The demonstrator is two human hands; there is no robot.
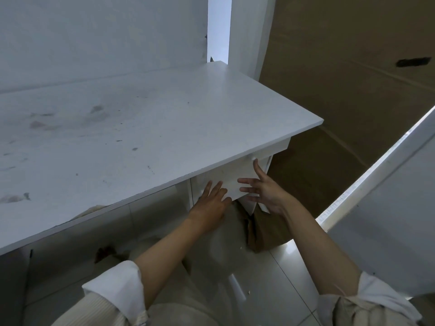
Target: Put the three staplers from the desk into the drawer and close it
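The white desk (146, 128) fills the left and centre, and no stapler shows on its top. Under its right front edge sits the white drawer front (231, 176) with a small round knob (253, 158) at its upper right. My left hand (210, 203) lies flat against the drawer front's lower left, fingers spread. My right hand (263, 189) is open beside the front's right side, fingers spread, its forefinger pointing up just below the knob. The drawer's inside is hidden.
A large brown cardboard sheet (348, 90) leans behind and to the right of the desk. A white panel (388, 208) slants in at the right. Glossy grey floor tiles (277, 278) lie below. A white wall (94, 31) backs the desk.
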